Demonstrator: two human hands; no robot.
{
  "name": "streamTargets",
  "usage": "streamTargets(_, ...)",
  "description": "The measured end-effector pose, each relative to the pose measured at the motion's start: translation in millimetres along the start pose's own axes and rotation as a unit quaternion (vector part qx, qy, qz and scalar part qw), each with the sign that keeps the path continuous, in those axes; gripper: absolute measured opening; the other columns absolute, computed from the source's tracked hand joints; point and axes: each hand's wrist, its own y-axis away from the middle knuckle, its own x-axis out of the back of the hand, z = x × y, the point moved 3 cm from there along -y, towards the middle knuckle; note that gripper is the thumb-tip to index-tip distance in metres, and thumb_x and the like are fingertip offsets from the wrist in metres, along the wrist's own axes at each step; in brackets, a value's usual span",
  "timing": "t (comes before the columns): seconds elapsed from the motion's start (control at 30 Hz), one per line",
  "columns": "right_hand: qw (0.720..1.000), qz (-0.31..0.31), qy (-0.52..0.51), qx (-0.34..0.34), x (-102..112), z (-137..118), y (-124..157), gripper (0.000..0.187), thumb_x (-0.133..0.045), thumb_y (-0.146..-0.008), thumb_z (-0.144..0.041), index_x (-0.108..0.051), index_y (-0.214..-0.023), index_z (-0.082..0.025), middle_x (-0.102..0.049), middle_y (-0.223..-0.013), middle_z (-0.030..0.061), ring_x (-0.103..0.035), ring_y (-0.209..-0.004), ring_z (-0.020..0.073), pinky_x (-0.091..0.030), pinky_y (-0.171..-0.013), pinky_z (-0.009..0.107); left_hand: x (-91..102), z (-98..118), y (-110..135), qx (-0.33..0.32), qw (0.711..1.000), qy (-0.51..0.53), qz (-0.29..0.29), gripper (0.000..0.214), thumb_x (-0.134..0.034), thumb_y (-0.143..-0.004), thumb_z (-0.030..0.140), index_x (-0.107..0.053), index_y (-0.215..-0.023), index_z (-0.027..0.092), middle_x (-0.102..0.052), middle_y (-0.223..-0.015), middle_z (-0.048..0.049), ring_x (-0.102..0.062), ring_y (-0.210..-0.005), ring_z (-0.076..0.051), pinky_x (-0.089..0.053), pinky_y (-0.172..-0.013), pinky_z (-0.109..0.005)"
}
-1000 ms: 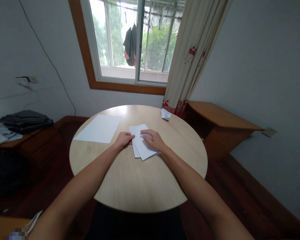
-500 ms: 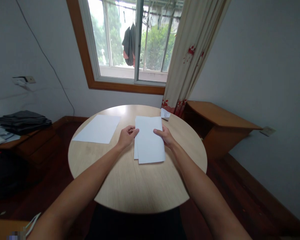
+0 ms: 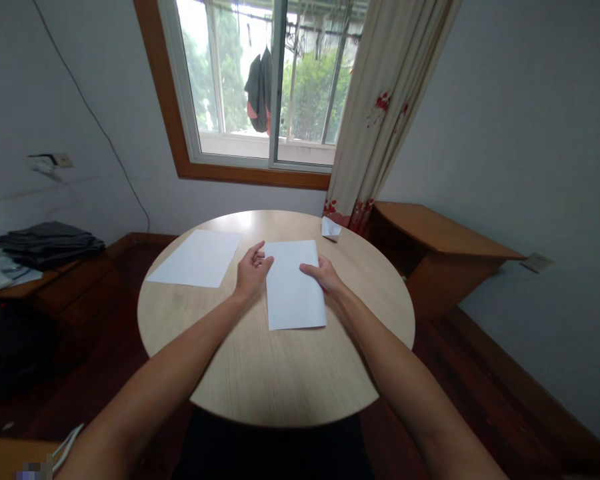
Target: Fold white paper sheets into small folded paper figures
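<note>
A white sheet of paper point(image 3: 294, 293), folded over with a curved bend along its right side, is held just above the table in front of me. My right hand point(image 3: 325, 272) grips that bent side, thumb on top and the other fingers hidden behind the paper. At the opposite edge, my left hand point(image 3: 254, 268) has its thumb over the paper's upper left margin. Its index finger is raised and the other fingers are curled beside the edge. Only one layer of the folded sheet shows from above.
Another white sheet point(image 3: 195, 258) lies flat on the left of the round wooden table point(image 3: 280, 380). Near the far right rim are a small folded white paper point(image 3: 331, 227) and a thin dark pen-like object point(image 3: 330, 239). A brown wooden desk point(image 3: 445, 233) stands at the right.
The folded sheet has shifted slightly left and toward me. Its two offset layers now line up at the left edge. My left index finger has lifted.
</note>
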Motion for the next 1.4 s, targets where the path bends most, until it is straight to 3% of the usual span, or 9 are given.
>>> streamTargets(0.13, 1.0, 0.0, -0.004, -0.008, -1.0, -0.6, 0.7, 0.049, -0.083, -0.055, -0.034, -0.06, -0.095, -0.016, -0.072, -0.087, 0.0065, -0.065, -0.068, 0.0187, -0.053, -0.062, 0.03, 2.4, -4.4, -2.5, 0.008, 1.0, 0.012, -0.004, 0.056, -0.074, -0.067, 0.033, -0.059, -0.117, 0.013, -0.053, -0.076, 0.0021, -0.045, -0.057, -0.005, -0.04, -0.058, -0.02)
streamTargets(0.3, 0.998, 0.051, -0.002, -0.03, 3.9, -4.1, 0.5, 0.037, -0.074, -0.069, -0.042, -0.06, -0.091, -0.015, -0.072, -0.081, 0.0072, -0.064, -0.062, 0.0168, -0.052, -0.057, 0.028, 0.3, -5.5, -2.3, 0.034, 0.999, 0.024, -0.021, 0.058, -0.077, -0.063, 0.033, -0.061, -0.114, 0.011, -0.054, -0.074, 0.0026, -0.046, -0.057, -0.004, -0.04, -0.058, -0.02)
streamTargets(0.53, 0.995, 0.083, -0.002, -0.049, 14.7, -4.2, -2.2, 0.022, -0.073, -0.069, -0.028, -0.064, -0.083, -0.013, -0.072, -0.076, 0.0067, -0.064, -0.061, 0.0161, -0.052, -0.058, 0.026, -5.3, -4.3, 2.3, 0.053, 0.996, 0.05, -0.045, 0.061, -0.078, -0.061, 0.033, -0.061, -0.115, 0.011, -0.058, -0.071, 0.0024, -0.051, -0.058, -0.006, -0.042, -0.059, -0.021)
streamTargets(0.7, 0.996, 0.083, -0.018, -0.031, 14.2, -5.5, -1.6, 0.027, -0.078, -0.06, -0.025, -0.065, -0.08, -0.013, -0.072, -0.077, 0.0058, -0.064, -0.062, 0.0162, -0.052, -0.058, 0.026, -6.2, -2.3, 4.6, 0.061, 0.996, 0.062, -0.024, 0.063, -0.079, -0.06, 0.033, -0.06, -0.115, 0.01, -0.061, -0.07, 0.0009, -0.057, -0.062, -0.009, -0.045, -0.062, -0.024)
streamTargets(0.93, 0.997, 0.079, -0.019, -0.007, 10.6, -11.4, 0.5, 0.037, -0.083, -0.054, -0.031, -0.065, -0.081, -0.015, -0.072, -0.079, 0.0054, -0.064, -0.064, 0.0172, -0.051, -0.062, 0.029, -10.1, 2.9, 7.2, 0.051, 0.994, 0.087, 0.034, 0.049, -0.079, -0.059, 0.032, -0.067, -0.1, 0.009, -0.065, -0.074, -0.0026, -0.059, -0.066, -0.01, -0.046, -0.066, -0.024)
streamTargets(1.13, 0.996, 0.085, -0.014, 0.024, 8.8, -16.1, 2.1, 0.039, -0.083, -0.053, -0.036, -0.064, -0.079, -0.015, -0.071, -0.078, 0.0043, -0.062, -0.062, 0.0163, -0.049, -0.061, 0.029, -8.6, 9.6, 8.3, 0.022, 0.997, 0.074, 0.019, 0.051, -0.077, -0.064, 0.031, -0.066, -0.11, 0.011, -0.066, -0.078, -0.0026, -0.059, -0.069, -0.009, -0.046, -0.068, -0.023)
streamTargets(1.4, 0.994, 0.104, -0.004, 0.039, 8.3, -17.2, 1.0, 0.041, -0.079, -0.058, -0.046, -0.063, -0.08, -0.015, -0.069, -0.071, 0.0029, -0.06, -0.059, 0.0151, -0.047, -0.058, 0.027, -5.5, 8.2, 7.5, 0.013, 0.999, 0.042, 0.033, 0.05, -0.077, -0.064, 0.034, -0.069, -0.109, 0.012, -0.068, -0.084, -0.0047, -0.061, -0.072, -0.011, -0.049, -0.073, -0.026)
